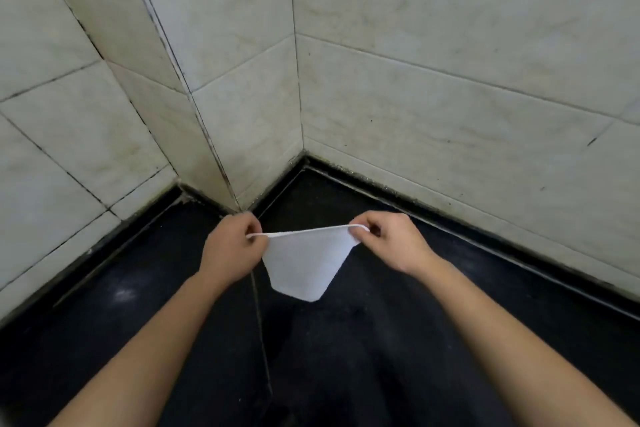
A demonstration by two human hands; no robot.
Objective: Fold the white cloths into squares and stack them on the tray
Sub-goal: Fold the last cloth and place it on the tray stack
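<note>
A white cloth (304, 260) hangs in the air above the black counter, folded over so that its upper edge looks doubled. My left hand (231, 246) pinches the cloth's upper left corner. My right hand (388, 239) pinches the upper right corner. The top edge is stretched taut between them and the lower part hangs down to a narrower bottom edge. No tray and no other cloths are in view.
The black counter (398, 340) runs under my arms, with a thin seam (263, 340) down its middle. Pale tiled walls (450, 97) close it in at the back and left, with a jutting wall corner (239, 198) just behind my left hand.
</note>
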